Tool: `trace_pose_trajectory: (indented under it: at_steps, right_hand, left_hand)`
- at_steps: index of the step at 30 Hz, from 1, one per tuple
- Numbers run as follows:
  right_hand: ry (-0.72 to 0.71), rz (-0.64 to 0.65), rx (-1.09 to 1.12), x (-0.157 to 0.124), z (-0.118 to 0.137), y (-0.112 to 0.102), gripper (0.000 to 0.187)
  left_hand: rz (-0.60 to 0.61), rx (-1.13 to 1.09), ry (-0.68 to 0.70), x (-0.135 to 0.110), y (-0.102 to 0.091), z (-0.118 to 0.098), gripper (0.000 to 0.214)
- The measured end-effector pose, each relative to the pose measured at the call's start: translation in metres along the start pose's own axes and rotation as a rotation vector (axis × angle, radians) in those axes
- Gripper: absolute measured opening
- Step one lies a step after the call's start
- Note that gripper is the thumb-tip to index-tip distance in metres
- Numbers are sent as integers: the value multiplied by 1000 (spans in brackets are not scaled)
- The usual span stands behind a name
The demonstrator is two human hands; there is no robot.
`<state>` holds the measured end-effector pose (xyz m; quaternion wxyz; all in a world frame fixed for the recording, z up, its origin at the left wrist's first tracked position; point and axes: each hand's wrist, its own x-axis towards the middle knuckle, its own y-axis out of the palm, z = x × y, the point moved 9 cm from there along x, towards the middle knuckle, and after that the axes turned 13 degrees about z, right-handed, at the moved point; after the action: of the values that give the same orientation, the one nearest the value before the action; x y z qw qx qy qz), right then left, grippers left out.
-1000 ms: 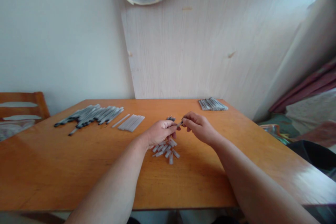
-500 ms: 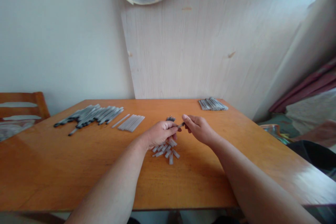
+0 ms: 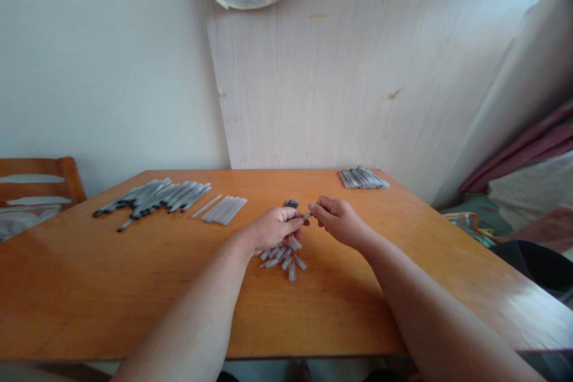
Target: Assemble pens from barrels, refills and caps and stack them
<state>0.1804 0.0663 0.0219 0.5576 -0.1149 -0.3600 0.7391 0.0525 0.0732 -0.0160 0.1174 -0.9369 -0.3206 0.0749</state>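
Note:
My left hand (image 3: 274, 229) is closed, thumb against fingers, on one end of a small slim pen part (image 3: 307, 216). The thumb and fingertips of my right hand (image 3: 336, 218) pinch the other end of that part. Most of the part is hidden by the fingers, so its exact kind does not show. Under my left hand lies a loose pile of small translucent pieces (image 3: 292, 272), which look like pen caps. Just behind the left fingers sits a cluster of small black-and-clear parts (image 3: 290, 203).
On the left of the wooden table (image 3: 179, 298) lie many pen barrels with black ends (image 3: 161, 196). A row of whitish tubes (image 3: 225, 209) lies nearer, one tube apart. Slim dark-and-clear sticks (image 3: 362, 178) are stacked at the far right. A black bin (image 3: 537, 262) stands beyond the right edge.
The right fingers have curled further round their end of the pen part, and the right thumb has shifted slightly left and down. My left hand stays almost still.

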Motion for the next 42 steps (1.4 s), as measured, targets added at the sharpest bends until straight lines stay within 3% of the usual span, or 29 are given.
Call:
trace_pose_trajectory:
  at_steps: [7, 13, 18, 24, 29, 36, 42]
  right_hand:
    - [-22, 3, 70, 1, 1, -1, 47]
    - [-18, 22, 182, -2, 2, -5, 31]
    - [-13, 41, 113, -2, 2, -1, 28]
    - [-15, 14, -10, -1, 4, 0, 40]
    - [-13, 23, 40, 0, 2, 0, 47]
    - [-16, 76, 173, 0, 0, 2, 35]
    - [-20, 60, 57, -2, 6, 2, 33]
  left_hand:
    - [1, -7, -12, -1, -1, -1, 43]
    - [-13, -28, -5, -2, -1, -4, 44]
    - [-22, -23, -25, -2, 0, -4, 43]
    - [5, -36, -30, -1, 2, 1, 41]
    - [-1, -38, -19, -1, 0, 0, 44]
    - [-12, -37, 8, -1, -2, -2, 44]
    - [0, -37, -12, -1, 1, -1, 43]
